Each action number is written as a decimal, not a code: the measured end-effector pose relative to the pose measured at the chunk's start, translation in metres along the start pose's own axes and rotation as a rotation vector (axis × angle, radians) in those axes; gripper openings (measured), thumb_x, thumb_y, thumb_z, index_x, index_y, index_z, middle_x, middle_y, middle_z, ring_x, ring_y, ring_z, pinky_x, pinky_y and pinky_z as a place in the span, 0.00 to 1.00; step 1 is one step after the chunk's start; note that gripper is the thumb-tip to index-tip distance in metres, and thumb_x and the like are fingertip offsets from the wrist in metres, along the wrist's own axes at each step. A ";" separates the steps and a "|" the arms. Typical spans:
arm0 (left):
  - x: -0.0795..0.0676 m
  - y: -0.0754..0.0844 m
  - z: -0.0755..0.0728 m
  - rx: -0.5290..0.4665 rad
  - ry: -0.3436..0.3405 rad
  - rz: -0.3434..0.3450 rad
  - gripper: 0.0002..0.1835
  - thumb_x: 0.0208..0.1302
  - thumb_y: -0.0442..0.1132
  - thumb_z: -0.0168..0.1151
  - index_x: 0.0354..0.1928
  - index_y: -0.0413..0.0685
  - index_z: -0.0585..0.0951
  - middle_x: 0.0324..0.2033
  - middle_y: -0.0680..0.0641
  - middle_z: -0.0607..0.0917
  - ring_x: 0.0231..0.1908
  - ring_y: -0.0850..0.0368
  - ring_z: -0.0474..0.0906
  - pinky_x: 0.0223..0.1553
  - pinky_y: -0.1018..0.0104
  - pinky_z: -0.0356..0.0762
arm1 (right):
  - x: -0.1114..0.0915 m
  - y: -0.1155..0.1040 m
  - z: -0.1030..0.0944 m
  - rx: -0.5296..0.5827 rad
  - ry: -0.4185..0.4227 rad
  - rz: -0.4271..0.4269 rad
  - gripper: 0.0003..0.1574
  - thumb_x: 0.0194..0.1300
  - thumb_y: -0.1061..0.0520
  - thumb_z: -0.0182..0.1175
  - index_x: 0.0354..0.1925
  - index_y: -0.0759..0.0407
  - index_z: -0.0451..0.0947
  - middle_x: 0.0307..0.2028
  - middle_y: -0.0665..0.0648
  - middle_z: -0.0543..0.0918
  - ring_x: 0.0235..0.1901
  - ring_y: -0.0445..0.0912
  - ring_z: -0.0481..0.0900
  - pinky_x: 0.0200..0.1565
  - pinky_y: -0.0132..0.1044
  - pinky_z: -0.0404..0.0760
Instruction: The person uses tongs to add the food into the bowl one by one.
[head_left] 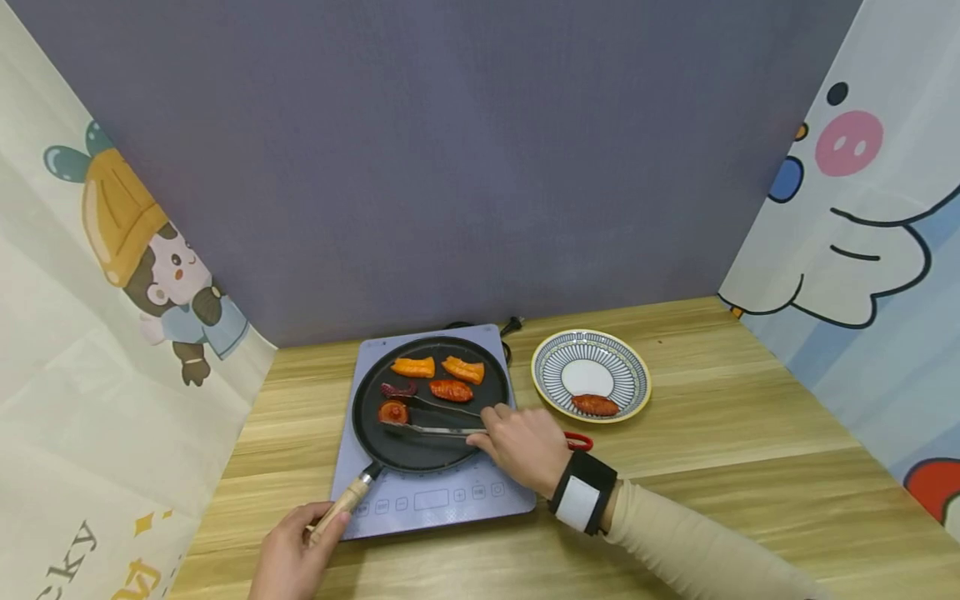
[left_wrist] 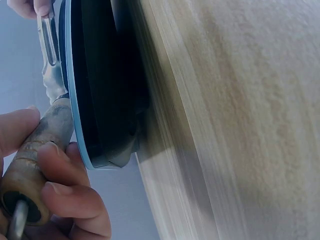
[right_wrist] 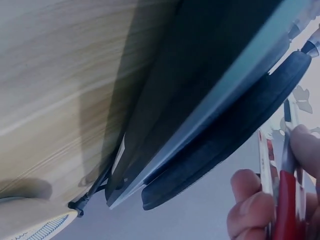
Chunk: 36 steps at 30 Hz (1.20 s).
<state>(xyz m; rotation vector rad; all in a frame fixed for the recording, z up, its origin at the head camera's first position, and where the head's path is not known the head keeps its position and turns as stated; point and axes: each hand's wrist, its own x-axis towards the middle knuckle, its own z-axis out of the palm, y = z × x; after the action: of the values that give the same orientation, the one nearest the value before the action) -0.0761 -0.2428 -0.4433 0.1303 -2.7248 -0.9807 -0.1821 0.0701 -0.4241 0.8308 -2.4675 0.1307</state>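
Observation:
My left hand [head_left: 292,552] grips the wooden handle [head_left: 337,511] of a round black frying pan [head_left: 442,456]; in the left wrist view its fingers [left_wrist: 75,200] curl round the wood. Metal tongs [head_left: 442,431] with red grips [right_wrist: 285,205] are held in my right hand [head_left: 525,446]. Their tips straddle a round orange-red piece of food [head_left: 393,412] at the pan's left side; whether they squeeze it I cannot tell. Beside it lie a dark red curled tentacle [head_left: 398,389], a scored red sausage [head_left: 451,390] and two orange pieces, one left [head_left: 413,367], one right [head_left: 463,369].
The pan sits on a pale induction cooker [head_left: 431,521] with a black cord and plug [head_left: 512,325] behind it. To the right, a patterned plate [head_left: 587,372] holds another scored sausage [head_left: 595,405]. A grey panel [head_left: 465,167] stands at the wooden table's [head_left: 712,383] back edge.

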 end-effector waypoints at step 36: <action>0.000 0.002 -0.002 -0.009 -0.015 -0.017 0.15 0.54 0.51 0.64 0.36 0.48 0.81 0.30 0.48 0.80 0.21 0.60 0.67 0.21 0.66 0.68 | -0.002 0.001 -0.001 0.009 -0.061 0.024 0.24 0.61 0.33 0.49 0.27 0.51 0.69 0.19 0.47 0.71 0.16 0.41 0.69 0.11 0.36 0.61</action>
<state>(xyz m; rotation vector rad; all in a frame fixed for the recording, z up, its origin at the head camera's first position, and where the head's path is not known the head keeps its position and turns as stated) -0.0753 -0.2422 -0.4405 0.1449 -2.7367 -1.0028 -0.1807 0.0720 -0.4247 0.8201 -2.5365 0.1266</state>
